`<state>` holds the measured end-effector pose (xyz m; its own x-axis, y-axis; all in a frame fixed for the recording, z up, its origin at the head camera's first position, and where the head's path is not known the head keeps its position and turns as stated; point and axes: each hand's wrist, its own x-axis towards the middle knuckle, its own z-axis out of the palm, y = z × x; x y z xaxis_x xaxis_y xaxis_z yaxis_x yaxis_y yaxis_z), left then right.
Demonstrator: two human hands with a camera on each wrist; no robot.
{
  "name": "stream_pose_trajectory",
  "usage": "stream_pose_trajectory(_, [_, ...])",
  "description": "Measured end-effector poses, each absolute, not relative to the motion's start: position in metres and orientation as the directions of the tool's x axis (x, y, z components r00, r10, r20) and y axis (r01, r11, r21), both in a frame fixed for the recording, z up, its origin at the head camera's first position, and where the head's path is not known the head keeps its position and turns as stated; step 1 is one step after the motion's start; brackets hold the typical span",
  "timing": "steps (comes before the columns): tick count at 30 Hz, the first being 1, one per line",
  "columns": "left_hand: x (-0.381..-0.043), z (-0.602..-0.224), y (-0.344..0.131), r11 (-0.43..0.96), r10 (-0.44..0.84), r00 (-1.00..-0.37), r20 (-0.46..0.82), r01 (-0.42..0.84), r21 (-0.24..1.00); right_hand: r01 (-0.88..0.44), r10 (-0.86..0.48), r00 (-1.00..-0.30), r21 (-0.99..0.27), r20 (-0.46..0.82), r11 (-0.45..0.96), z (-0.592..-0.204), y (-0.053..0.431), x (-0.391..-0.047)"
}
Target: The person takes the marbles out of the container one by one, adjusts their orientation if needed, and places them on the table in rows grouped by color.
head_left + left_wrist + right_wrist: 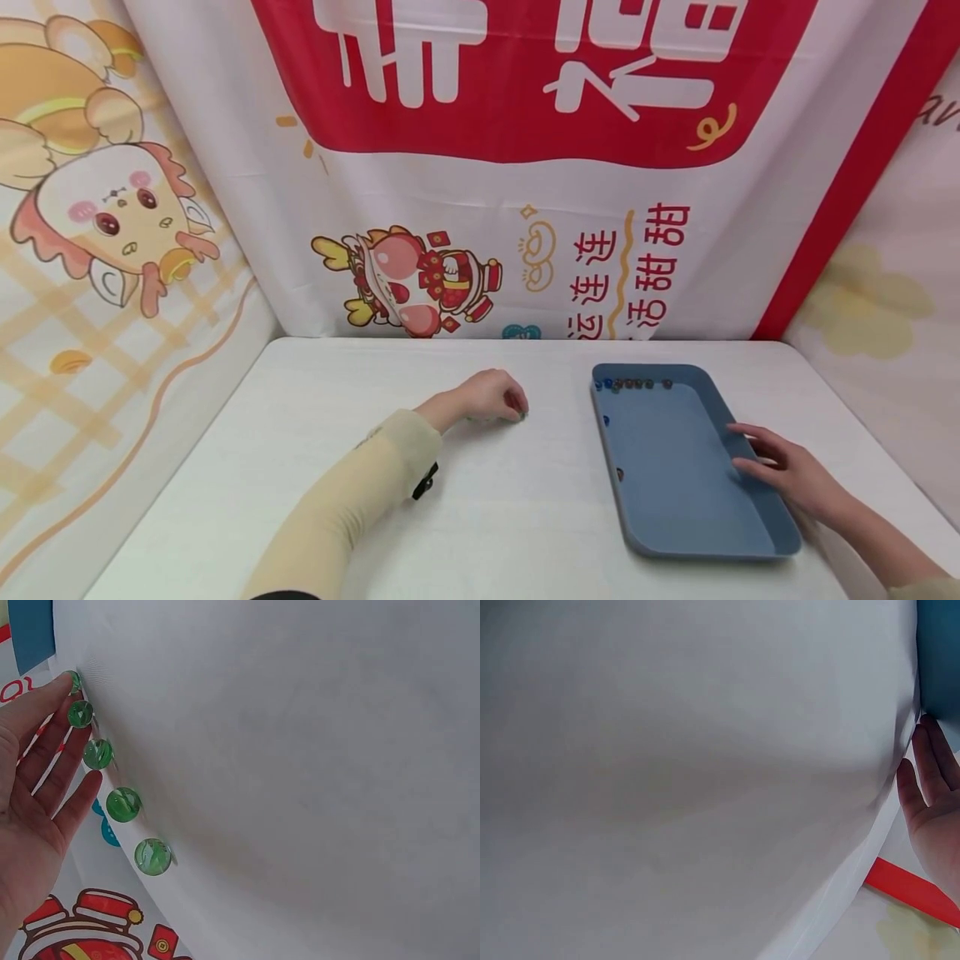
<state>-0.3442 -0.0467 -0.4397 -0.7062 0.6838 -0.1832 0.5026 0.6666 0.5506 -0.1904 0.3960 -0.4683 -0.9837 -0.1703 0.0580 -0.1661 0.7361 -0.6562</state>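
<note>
In the head view my left hand [487, 396] is low over the white table left of the tray. Its thumb and forefinger pinch a green glass marble [73, 681], partly covered by the thumb in the left wrist view. Several more green marbles [124, 804] stand in a row beside that hand. My right hand [798, 475] grips the right rim of a blue-grey tray [693, 546]; fingers reach over the edge while others lie along its outer side [934, 761]. Inside the tray, small dark and blue marbles [628, 384] line the far wall, with two more along the left wall.
A white cloth covers the table [480, 533]. Behind it hangs a red and white printed banner [525, 125]. A printed cloth [97, 250] with cartoon figures stands on the left, and another pale printed sheet [892, 250] on the right.
</note>
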Motion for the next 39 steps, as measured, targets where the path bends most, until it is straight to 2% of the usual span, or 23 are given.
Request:
stream_pose_trajectory(8, [-0.346,-0.437,-0.046,0.65,0.69,-0.699,-0.184,0.487,0.583,-0.167,-0.177,-0.983,-0.655,0.052,0.737,-0.467,0.396,-0.19])
stream_pose_trajectory(12, [-0.346,-0.426,-0.04,0.619,0.715,-0.683,-0.147,0.522,0.587,-0.167,-0.176,-0.983,-0.656,0.054,0.736,-0.467,0.397,-0.19])
stream_pose_trajectory(18, [-0.343,-0.402,-0.018,0.526,0.795,-0.603,-0.069,0.628,0.573,-0.171,-0.175,-0.983,-0.654,0.059,0.737,-0.468,0.397,-0.191])
stream_pose_trajectory(28, [-0.32,-0.378,0.032,0.394,0.9,-0.434,-0.048,0.76,0.516,-0.172,-0.168,-0.983,-0.65,0.069,0.74,-0.47,0.396,-0.191])
stream_pose_trajectory(34, [-0.315,-0.382,0.058,0.348,0.927,-0.37,-0.062,0.787,0.509,-0.182,-0.17,-0.982,-0.644,0.081,0.743,-0.471,0.396,-0.191])
stream_pose_trajectory(39, [-0.315,-0.387,0.076,0.351,0.931,-0.348,-0.109,0.775,0.525,-0.186,-0.166,-0.982,-0.637,0.09,0.748,-0.471,0.397,-0.191])
